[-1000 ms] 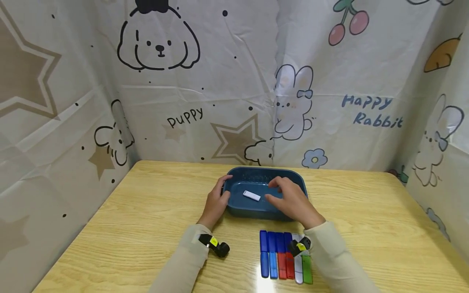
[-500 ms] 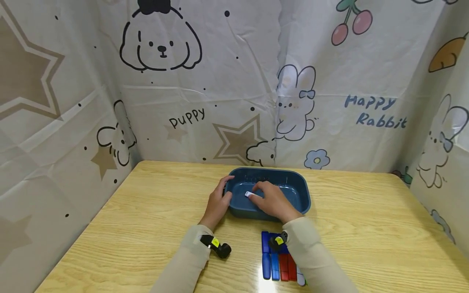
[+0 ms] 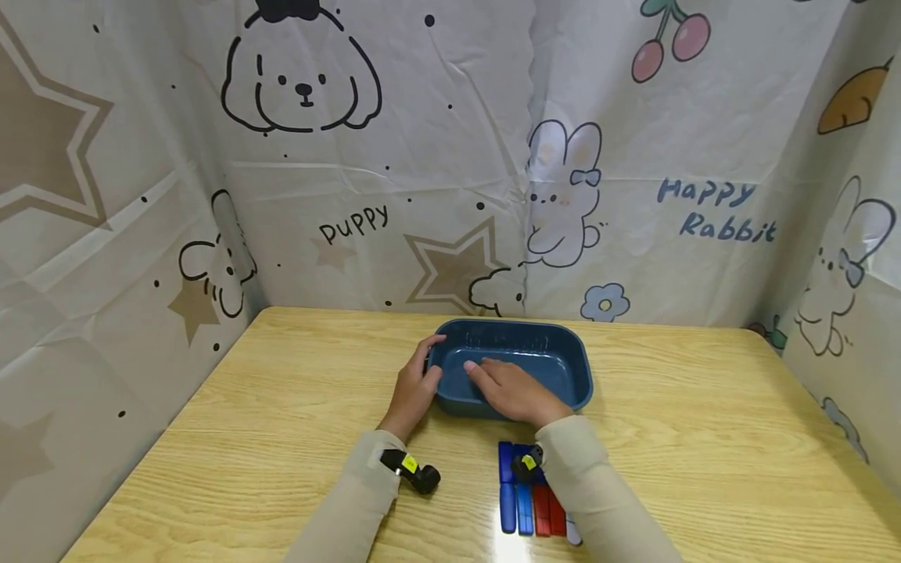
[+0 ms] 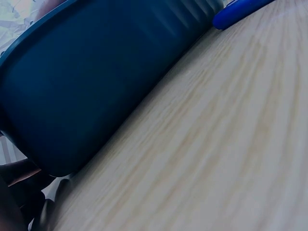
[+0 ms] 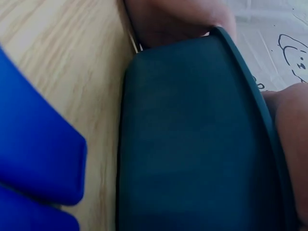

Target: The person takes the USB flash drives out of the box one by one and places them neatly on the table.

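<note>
A dark blue plastic basin (image 3: pixel 556 379) stands on the table. My left hand (image 3: pixel 410 395) grips its left rim, fingers along the outer side and thumb at the front corner. My right hand (image 3: pixel 517 391) reaches over the front rim into the basin, palm low near the floor, thumb pointing left. Its fingertips are mostly hidden, and the small white stick seen in the basin earlier lies out of sight, covered by this hand. In the right wrist view, the basin's outer front wall (image 5: pixel 192 134) lies between the left hand (image 5: pixel 178 19) and the right hand (image 5: pixel 293 134).
In front of the basin, several flat coloured sticks lie side by side in two rows, among them a blue one (image 3: pixel 507 508), a light blue one (image 3: pixel 524 512) and a red one (image 3: pixel 540 508). My right sleeve (image 3: pixel 598 485) covers part of them. A printed curtain (image 3: pixel 450 156) hangs behind.
My right hand has come left and down over the white stick, first with thumb and fingers at it, and now covers it. My left hand stays on the basin.
</note>
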Demonstrator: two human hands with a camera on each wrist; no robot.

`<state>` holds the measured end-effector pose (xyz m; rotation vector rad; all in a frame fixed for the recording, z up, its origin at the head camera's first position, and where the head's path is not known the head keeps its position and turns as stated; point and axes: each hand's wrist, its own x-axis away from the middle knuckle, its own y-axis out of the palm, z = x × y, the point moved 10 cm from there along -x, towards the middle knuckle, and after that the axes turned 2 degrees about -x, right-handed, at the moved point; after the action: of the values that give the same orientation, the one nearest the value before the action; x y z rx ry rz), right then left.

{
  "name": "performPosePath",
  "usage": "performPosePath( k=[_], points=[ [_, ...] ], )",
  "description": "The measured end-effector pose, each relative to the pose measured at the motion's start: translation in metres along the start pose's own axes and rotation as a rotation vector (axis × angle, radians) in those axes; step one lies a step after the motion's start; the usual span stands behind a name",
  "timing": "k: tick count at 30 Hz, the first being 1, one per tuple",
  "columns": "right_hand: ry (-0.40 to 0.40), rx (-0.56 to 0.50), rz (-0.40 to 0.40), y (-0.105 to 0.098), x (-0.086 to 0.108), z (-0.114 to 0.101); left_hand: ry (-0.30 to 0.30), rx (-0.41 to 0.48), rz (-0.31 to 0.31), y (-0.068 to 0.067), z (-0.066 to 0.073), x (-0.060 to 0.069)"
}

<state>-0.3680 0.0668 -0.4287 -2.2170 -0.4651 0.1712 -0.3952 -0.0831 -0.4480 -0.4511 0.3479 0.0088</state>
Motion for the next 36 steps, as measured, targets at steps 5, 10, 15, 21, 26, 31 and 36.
performPosePath(
  k=[5, 10, 15, 21, 26, 31, 36],
  points=[
    [0.045, 0.025, -0.038, 0.006, 0.001, 0.004, -0.003, 0.001, -0.005, 0.0, 0.0, 0.0],
    [0.05, 0.049, -0.036, 0.005, 0.001, 0.003, -0.003, 0.0, -0.007, 0.001, 0.001, 0.0],
    [0.031, 0.055, -0.025, 0.004, 0.002, 0.0, -0.003, 0.003, -0.01, 0.001, 0.0, 0.0],
    [0.009, 0.047, -0.001, 0.001, 0.001, -0.003, -0.018, 0.019, -0.02, 0.002, -0.002, 0.001],
    [-0.034, 0.028, 0.015, -0.001, 0.0, -0.006, -0.018, 0.017, -0.019, 0.001, -0.002, 0.001],
    [-0.065, -0.004, 0.026, -0.002, 0.001, -0.007, -0.018, 0.015, -0.022, 0.001, -0.001, 0.001],
    [-0.069, -0.01, 0.015, -0.002, 0.001, -0.006, -0.021, 0.015, -0.026, 0.002, -0.002, 0.001]
  ],
)
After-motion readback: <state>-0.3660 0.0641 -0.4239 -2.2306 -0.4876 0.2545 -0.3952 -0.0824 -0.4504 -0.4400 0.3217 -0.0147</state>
